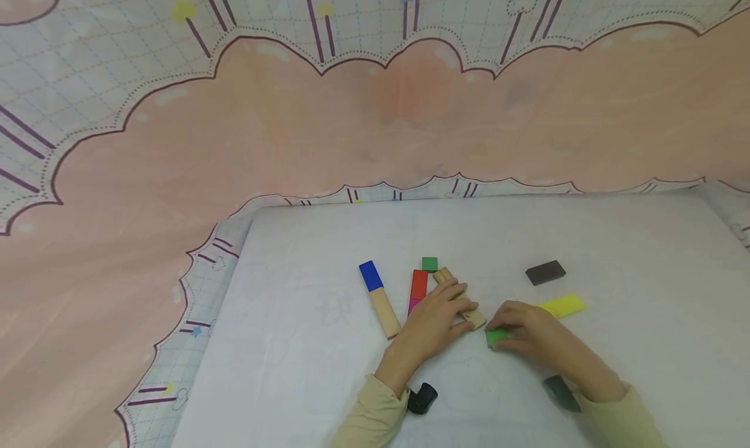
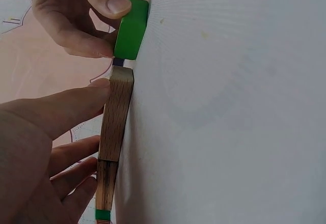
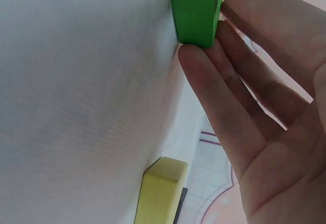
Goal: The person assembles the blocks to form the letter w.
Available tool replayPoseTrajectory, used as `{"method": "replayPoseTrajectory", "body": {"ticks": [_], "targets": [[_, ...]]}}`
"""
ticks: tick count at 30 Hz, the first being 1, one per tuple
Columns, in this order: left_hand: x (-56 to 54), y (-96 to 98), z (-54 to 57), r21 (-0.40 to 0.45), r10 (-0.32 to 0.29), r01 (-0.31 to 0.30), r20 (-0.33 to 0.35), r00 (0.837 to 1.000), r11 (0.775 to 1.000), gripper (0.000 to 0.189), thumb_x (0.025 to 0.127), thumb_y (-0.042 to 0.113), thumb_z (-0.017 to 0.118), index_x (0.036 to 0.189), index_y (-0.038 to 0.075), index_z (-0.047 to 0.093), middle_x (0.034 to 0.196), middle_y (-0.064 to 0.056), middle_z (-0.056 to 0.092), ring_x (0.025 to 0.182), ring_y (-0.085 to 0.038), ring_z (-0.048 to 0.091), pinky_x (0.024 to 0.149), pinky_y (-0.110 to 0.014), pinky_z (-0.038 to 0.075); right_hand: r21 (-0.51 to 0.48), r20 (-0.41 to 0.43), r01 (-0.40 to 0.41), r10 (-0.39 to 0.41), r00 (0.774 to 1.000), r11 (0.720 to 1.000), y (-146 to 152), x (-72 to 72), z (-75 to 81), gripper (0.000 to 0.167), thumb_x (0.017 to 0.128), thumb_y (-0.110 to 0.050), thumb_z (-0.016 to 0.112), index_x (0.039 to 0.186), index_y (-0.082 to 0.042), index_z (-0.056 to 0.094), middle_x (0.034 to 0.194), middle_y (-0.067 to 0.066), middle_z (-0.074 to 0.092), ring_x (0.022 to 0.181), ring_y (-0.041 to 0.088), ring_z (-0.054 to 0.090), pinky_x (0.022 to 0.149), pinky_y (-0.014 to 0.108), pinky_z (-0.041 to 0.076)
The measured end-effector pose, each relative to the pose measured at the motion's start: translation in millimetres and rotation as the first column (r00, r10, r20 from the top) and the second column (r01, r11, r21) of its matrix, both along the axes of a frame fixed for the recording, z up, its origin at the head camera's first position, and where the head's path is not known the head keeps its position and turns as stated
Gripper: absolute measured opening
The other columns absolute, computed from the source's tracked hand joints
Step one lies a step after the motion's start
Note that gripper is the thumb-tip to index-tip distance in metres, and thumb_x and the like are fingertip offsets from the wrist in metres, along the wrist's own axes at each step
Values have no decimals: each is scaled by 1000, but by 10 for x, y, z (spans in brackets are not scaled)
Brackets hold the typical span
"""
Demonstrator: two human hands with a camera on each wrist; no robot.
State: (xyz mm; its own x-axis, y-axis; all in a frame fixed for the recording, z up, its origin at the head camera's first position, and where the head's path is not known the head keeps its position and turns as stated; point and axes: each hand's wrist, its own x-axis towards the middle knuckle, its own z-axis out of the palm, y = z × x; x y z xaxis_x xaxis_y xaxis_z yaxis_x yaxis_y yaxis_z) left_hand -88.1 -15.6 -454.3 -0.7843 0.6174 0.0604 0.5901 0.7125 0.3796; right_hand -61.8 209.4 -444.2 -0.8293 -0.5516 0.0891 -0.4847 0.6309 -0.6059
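My left hand point(image 1: 430, 321) lies over natural wood blocks point(image 1: 443, 274), which form a slanted row. In the left wrist view, its thumb and fingertips rest on the wooden blocks point(image 2: 118, 117), and two stand end to end. Between the thumb and fingers of my right hand point(image 1: 533, 327) is a green block point(image 1: 496, 336), pinched close to the near end of that row. The green block point(image 3: 196, 12) sits right at the white surface in the right wrist view. Beside my left hand are a red block point(image 1: 419, 282) and a magenta block point(image 1: 413, 303), partly covered by it.
A small green block point(image 1: 430, 264) lies beyond the red one. To the left, a blue block point(image 1: 370, 275) meets another wooden block point(image 1: 384, 312). Right of centre are a yellow block point(image 1: 564, 305) and a black block point(image 1: 545, 273). Patterned cloth point(image 1: 351, 129) surrounds the white tabletop point(image 1: 293, 344).
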Motion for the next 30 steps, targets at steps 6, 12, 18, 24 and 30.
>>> {"method": "replayPoseTrajectory", "body": {"ticks": [6,12,18,24,30], "targets": [[-3,3,-12,3,5,-5,3,1000,1000,32,94,34,68,124,21,70,147,-2,53,144,-18,38,119,-28,31,-26,-5,-9,9,1000,1000,-35,-12,-22,22,77,-10,82,97,-13,75,94,-10,68,88,4,62,78,27,56],[-3,6,-17,6,4,-4,1,1000,1000,32,94,34,68,124,21,71,147,-1,53,144,-18,38,119,-27,30,-16,10,7,-7,1000,1000,-58,-30,-49,23,77,-10,82,98,-14,74,95,-9,68,89,4,64,80,28,58],[4,3,-20,8,5,-5,-4,1000,1000,32,94,34,68,124,22,71,147,-2,53,144,-18,38,119,-27,31,-8,13,4,-4,1000,1000,-63,-30,-44,23,77,-11,83,98,-14,74,95,-9,68,88,3,62,80,28,58],[8,-7,-21,6,5,-5,-10,1000,1000,32,94,34,68,123,22,71,147,-2,53,144,-18,39,119,-28,31,8,26,6,-6,1000,1000,-70,-30,-34,21,80,-16,81,99,-15,73,96,-10,68,89,4,63,80,29,57],[14,-6,-16,-1,-5,5,-18,1000,1000,33,94,34,68,124,21,70,147,-2,53,144,-19,39,120,-29,30,40,-29,72,-71,997,997,-44,1,-6,22,80,-22,82,100,-18,73,97,-13,68,90,4,63,81,32,58]]}}
